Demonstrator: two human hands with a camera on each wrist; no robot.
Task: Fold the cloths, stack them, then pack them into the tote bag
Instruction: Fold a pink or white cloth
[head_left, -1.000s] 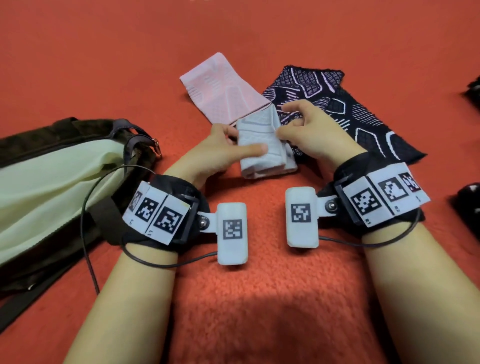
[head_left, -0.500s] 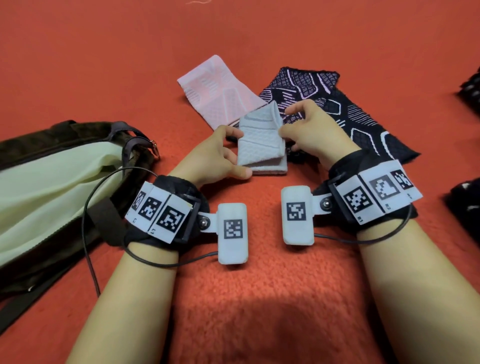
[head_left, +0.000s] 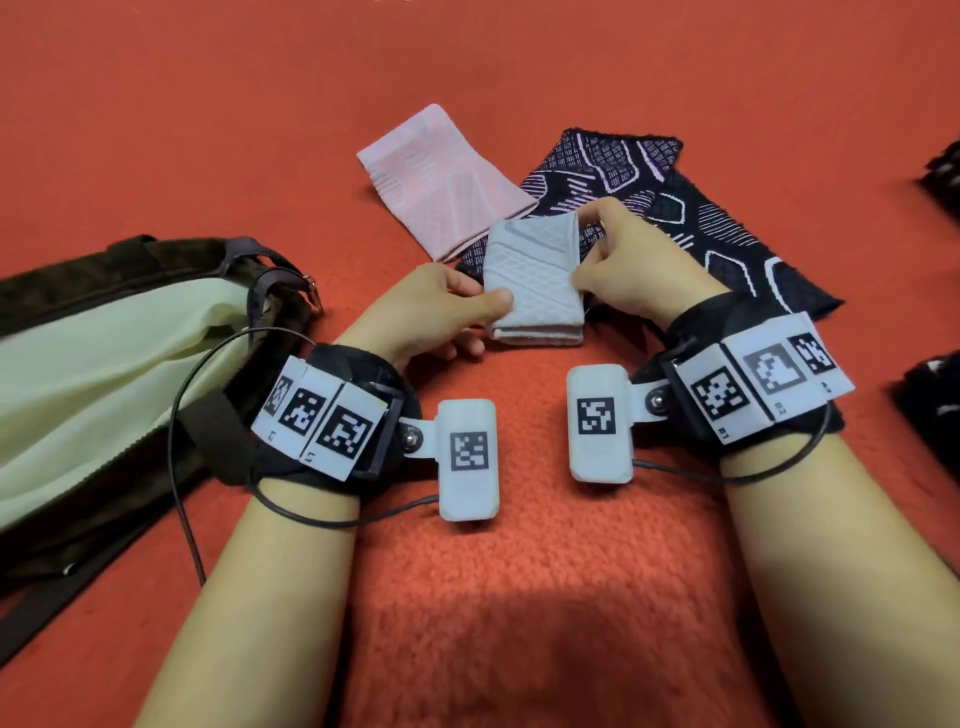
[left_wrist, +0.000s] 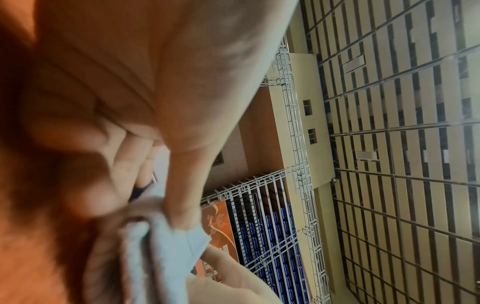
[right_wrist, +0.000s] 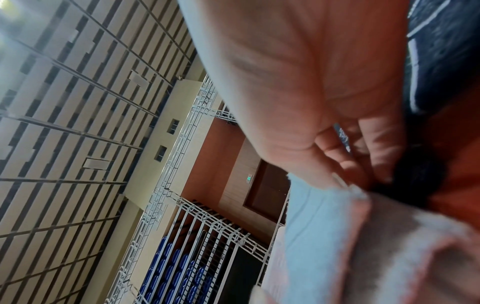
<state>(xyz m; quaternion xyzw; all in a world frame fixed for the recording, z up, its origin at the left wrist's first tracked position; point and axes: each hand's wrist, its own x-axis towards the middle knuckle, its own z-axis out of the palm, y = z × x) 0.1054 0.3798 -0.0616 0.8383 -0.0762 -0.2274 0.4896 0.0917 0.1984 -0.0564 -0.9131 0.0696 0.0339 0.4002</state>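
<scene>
Fingers on both sides are pinching the grey cloth (head_left: 535, 283): my left hand (head_left: 431, 312) has its thumb across the near left edge with fingers curled beneath, and my right hand (head_left: 631, 270) grips the right edge, thumb on top. A second ago the cloth was bunched and half open between my hands; now its top flap has come down and it sits as a squared, layered packet just above the red carpet (head_left: 519, 597). I judge this fold is nearly done, needing only a press flat. The pink cloth (head_left: 441, 176) and the dark patterned cloth (head_left: 691, 208) lie just behind, flat and not yet stacked with it. The tote bag (head_left: 104, 364) waits open at my left, well apart from the packet, so stacking and packing remain.
</scene>
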